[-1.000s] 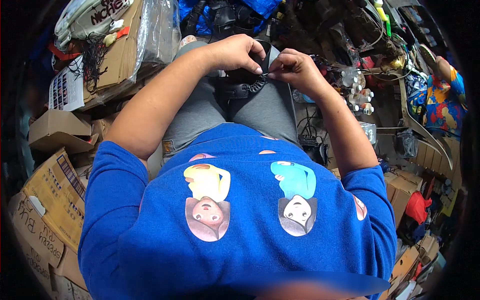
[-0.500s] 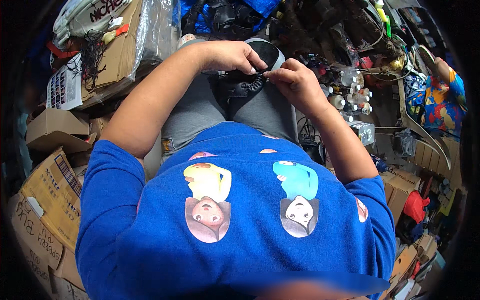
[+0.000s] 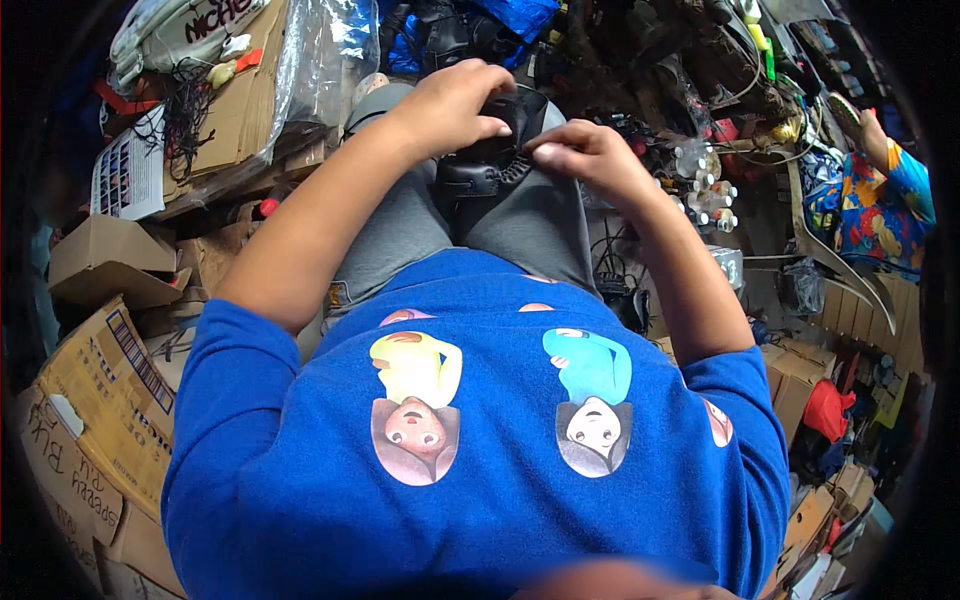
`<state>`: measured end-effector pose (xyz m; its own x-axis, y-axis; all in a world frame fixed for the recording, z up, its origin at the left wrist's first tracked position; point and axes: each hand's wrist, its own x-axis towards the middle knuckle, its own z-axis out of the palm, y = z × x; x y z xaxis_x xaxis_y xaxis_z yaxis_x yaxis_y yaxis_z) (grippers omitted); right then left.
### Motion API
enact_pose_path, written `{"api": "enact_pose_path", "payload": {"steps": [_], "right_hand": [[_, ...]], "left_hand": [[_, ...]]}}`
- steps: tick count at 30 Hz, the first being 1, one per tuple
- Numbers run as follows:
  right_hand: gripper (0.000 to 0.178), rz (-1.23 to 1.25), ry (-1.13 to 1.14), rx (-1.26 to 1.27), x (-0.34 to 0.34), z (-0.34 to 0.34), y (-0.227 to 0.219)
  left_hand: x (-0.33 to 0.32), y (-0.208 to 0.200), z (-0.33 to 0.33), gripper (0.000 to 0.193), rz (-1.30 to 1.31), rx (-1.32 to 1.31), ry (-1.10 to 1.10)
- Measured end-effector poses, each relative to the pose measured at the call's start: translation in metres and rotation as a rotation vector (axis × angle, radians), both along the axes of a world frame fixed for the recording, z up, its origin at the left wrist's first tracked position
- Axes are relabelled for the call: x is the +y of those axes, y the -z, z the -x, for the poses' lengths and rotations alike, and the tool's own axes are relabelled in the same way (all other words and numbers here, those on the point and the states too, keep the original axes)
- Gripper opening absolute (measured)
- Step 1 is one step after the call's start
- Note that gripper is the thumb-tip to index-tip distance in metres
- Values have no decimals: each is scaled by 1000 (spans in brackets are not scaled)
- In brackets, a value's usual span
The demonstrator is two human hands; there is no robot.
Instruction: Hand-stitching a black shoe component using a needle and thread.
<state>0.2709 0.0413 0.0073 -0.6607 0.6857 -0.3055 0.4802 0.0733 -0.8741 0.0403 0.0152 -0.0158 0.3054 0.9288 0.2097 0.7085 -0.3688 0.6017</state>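
Observation:
A black leather shoe [image 3: 468, 180] with a gathered, stitched seam lies between my thighs, on the grey trousers. Just above it, my left hand [image 3: 455, 108] has its thumb and fingers apart, the thumb tip close to the dark upper. On the shoe's right side my right hand [image 3: 590, 155] is curled, thumb and forefinger pressed together near the seam. Whatever is in that pinch is too small to make out. Part of the shoe's far end is dark and hard to separate from its surroundings.
Cardboard [image 3: 235, 110] and a clear plastic sheet [image 3: 325, 80] lie at the far left, above an open cardboard box [image 3: 115, 262]. Several small bottles [image 3: 712, 195] stand right of my arm. Another person's colourful sleeve [image 3: 908, 180] shows at the far right, near a curved metal strip [image 3: 850, 268].
My hands have drawn apart: the left went up and left with its fingers opening, the right shifted slightly right. Before, their fingertips nearly met above the shoe's seam.

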Motion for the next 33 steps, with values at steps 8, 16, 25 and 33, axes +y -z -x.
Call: {"api": "enact_pose_path", "payload": {"steps": [8, 16, 25, 33], "right_hand": [[26, -486, -58, -9, -3, -17, 21], [38, 608, 894, 1022, 14, -3, 49], [43, 851, 545, 926, 4, -66, 64], [56, -1, 461, 82, 19, -139, 70]], "left_hand": [[-74, -39, 93, 24, 621, 81, -211], [-50, -54, 34, 39, 501, -1650, -400], [-40, 6, 86, 41, 666, -1655, -293], [-84, -8, 100, 26, -4, -242, -563]]}}
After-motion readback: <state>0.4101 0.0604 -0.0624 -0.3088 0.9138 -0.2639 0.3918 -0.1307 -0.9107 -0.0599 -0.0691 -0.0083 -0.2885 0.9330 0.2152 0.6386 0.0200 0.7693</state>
